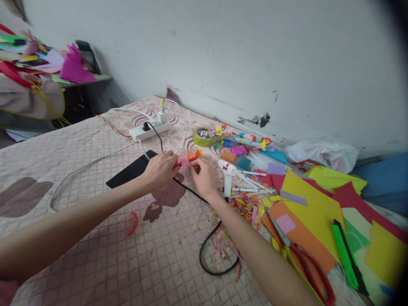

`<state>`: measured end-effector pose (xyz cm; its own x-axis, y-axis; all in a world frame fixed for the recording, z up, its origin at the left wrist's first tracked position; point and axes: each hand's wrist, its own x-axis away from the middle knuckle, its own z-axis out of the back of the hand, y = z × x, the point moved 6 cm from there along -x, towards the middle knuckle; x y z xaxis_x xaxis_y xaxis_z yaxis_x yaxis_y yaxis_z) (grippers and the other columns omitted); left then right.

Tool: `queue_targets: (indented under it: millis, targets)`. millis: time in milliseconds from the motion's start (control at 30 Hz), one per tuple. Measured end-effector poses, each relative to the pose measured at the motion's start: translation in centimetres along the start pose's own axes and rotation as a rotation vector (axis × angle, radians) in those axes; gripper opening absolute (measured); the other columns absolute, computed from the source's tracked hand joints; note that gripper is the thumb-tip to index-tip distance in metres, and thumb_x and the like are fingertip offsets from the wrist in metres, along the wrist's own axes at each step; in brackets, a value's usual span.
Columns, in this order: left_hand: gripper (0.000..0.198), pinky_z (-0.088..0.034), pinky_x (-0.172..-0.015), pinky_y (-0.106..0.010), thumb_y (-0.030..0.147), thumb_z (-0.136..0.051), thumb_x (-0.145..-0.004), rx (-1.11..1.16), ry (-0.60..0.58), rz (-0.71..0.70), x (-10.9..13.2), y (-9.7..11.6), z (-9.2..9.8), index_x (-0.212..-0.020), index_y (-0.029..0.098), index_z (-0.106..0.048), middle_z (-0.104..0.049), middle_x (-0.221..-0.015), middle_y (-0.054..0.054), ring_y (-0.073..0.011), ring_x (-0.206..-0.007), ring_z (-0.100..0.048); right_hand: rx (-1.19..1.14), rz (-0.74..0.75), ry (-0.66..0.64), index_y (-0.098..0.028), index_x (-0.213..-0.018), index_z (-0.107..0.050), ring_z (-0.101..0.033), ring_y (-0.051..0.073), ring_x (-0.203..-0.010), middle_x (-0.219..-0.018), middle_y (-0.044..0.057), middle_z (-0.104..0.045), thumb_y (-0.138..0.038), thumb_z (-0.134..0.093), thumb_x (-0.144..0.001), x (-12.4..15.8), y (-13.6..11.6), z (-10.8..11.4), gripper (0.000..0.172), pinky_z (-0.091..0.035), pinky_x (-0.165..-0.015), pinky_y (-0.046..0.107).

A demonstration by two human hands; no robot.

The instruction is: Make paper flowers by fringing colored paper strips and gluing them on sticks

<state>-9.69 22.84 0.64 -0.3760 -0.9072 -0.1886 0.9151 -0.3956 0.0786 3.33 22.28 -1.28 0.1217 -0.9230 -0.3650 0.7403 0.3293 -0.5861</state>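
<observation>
Both arms reach forward over a quilted bedspread (pixel 95 238). My left hand (pixel 160 168) is closed around a thin red stick with small pink and orange foam pieces (pixel 190 157) on its end. My right hand (pixel 202 175) meets it from the right, fingertips pinched at the same foam pieces. A white glue gun (pixel 227 171) stands just right of my right hand, its black cord (pixel 210 242) looping toward me. A dark phone (pixel 132 171) lies flat beside my left wrist.
A white power strip (pixel 149 131) with plugs and cables sits further back. A green tape roll (pixel 201 137), pens, foam scraps, coloured sheets (pixel 314 204), red-handled scissors (pixel 302 255) and a green cutter (pixel 344 250) crowd the right. A white wall stands behind; paper crafts pile at far left.
</observation>
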Motion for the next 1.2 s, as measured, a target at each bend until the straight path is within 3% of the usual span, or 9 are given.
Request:
queue_targets:
  millis: [267, 400, 500, 600, 867, 1200]
  targets:
    - [0.022, -0.035, -0.055, -0.026, 0.033, -0.045, -0.083, 0.065, -0.008, 0.023, 0.2, -0.2, -0.2, -0.079, 0.015, -0.058, -0.06, -0.083, -0.007, -0.0187, -0.075, -0.057, -0.369, -0.009, 0.157, -0.019, -0.078, -0.055, -0.053, 0.014, -0.068, -0.076, 0.001, -0.057, -0.023, -0.05, -0.084, 1.1, 0.1, 1.9, 0.008, -0.044, -0.065, 0.026]
    - [0.023, -0.033, -0.053, -0.025, 0.033, -0.044, -0.084, 0.074, -0.02, 0.05, 0.2, -0.3, -0.4, -0.08, 0.016, -0.058, -0.06, -0.084, -0.007, -0.0179, -0.075, -0.057, -0.762, -0.057, 0.063, -0.021, -0.081, -0.052, -0.057, 0.012, -0.066, -0.092, 0.003, -0.061, -0.03, -0.052, -0.085, 1.3, 0.1, 1.3, 0.01, -0.045, -0.053, 0.023]
    - [0.023, -0.032, -0.053, -0.025, 0.034, -0.044, -0.084, 0.07, -0.004, 0.045, 0.3, -0.3, -0.4, -0.081, 0.016, -0.058, -0.06, -0.085, -0.007, -0.018, -0.074, -0.057, -0.983, -0.097, -0.012, -0.021, -0.082, -0.051, -0.06, 0.013, -0.065, -0.078, 0.001, -0.063, -0.03, -0.051, -0.087, 2.1, -0.6, 1.4, 0.011, -0.048, -0.055, 0.024]
    - [0.023, -0.033, -0.053, -0.026, 0.034, -0.044, -0.085, 0.061, 0.019, 0.032, 0.4, -0.3, -0.3, -0.08, 0.016, -0.057, -0.06, -0.084, -0.006, -0.0183, -0.073, -0.057, -1.006, -0.101, -0.048, -0.02, -0.079, -0.052, -0.057, 0.01, -0.057, -0.066, -0.003, -0.061, -0.027, -0.054, -0.087, 3.6, -1.8, 2.7, 0.011, -0.048, -0.058, 0.024]
    - [0.025, -0.036, -0.063, -0.032, 0.033, -0.043, -0.085, -0.048, 0.101, 0.009, 0.2, 0.5, 0.5, -0.078, 0.016, -0.06, -0.063, -0.081, -0.007, -0.0214, -0.076, -0.059, -1.046, -0.146, -0.312, -0.019, -0.08, -0.054, -0.055, 0.009, -0.056, -0.064, -0.002, -0.061, -0.025, -0.056, -0.087, 9.3, -4.4, 5.8, 0.009, -0.046, -0.055, 0.022]
    - [0.027, -0.033, -0.069, -0.036, 0.036, -0.043, -0.087, -0.092, 0.114, -0.008, -0.2, 2.5, -0.4, -0.081, 0.015, -0.06, -0.064, -0.088, -0.011, -0.0252, -0.085, -0.057, -1.045, -0.303, -0.344, -0.018, -0.076, -0.053, -0.054, 0.009, -0.053, -0.061, -0.002, -0.06, -0.029, -0.058, -0.086, 15.3, -3.5, 6.3, 0.015, -0.045, -0.053, 0.021]
